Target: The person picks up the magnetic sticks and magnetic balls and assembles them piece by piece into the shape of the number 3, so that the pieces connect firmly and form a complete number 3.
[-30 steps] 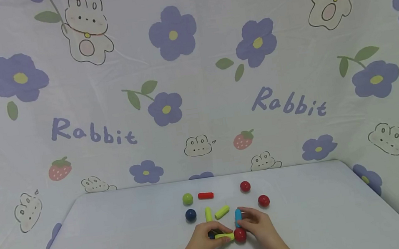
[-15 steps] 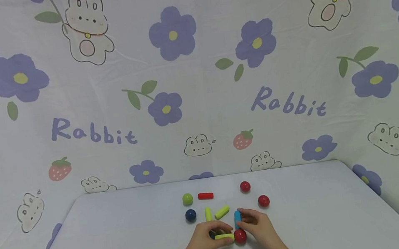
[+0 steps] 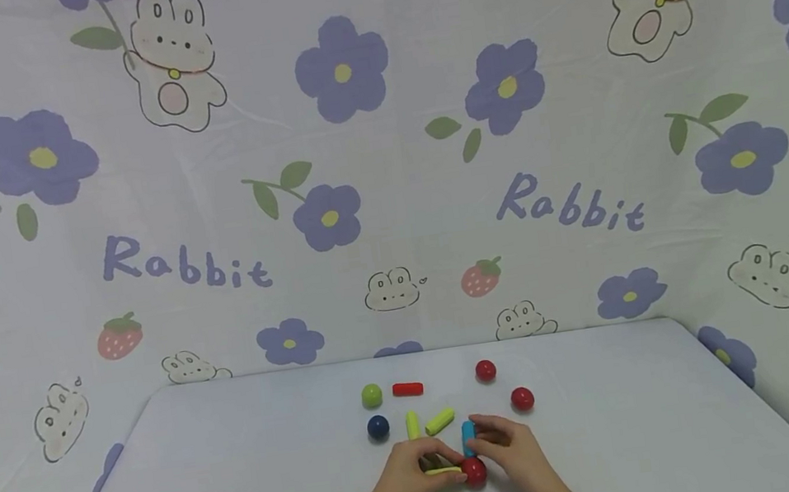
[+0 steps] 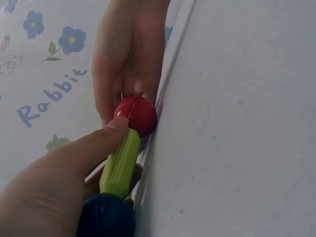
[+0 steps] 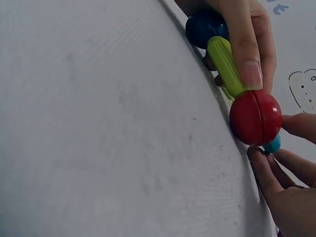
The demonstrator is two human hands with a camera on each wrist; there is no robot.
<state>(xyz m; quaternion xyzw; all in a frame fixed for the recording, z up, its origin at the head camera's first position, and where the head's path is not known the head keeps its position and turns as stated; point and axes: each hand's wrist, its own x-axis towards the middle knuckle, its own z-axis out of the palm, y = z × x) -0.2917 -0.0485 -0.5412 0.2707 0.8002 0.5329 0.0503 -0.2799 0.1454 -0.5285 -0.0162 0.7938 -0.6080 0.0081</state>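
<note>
My left hand [image 3: 411, 475] pinches a red ball [image 3: 475, 474] between thumb and fingers, the thumb lying where the ball meets a yellow-green rod [image 4: 120, 165]. That rod joins the red ball to a dark blue ball [image 4: 106, 217], which the left hand mostly hides in the head view. My right hand [image 3: 517, 448] pinches a short blue rod [image 3: 469, 437] at the far side of the red ball. In the right wrist view only a small end of the blue rod [image 5: 272, 144] shows behind the red ball, between the right fingers.
Beyond the hands on the white table [image 3: 244, 465] lie two yellow-green rods [image 3: 440, 421], a red rod [image 3: 408, 390], a green ball [image 3: 372, 396], another dark blue ball [image 3: 378, 428] and two red balls [image 3: 523, 399]. A patterned cloth [image 3: 383, 156] hangs behind the table.
The left fingers have moved from the yellow-green rod forward onto the red ball. The red ball and the blue rod have shifted slightly toward me.
</note>
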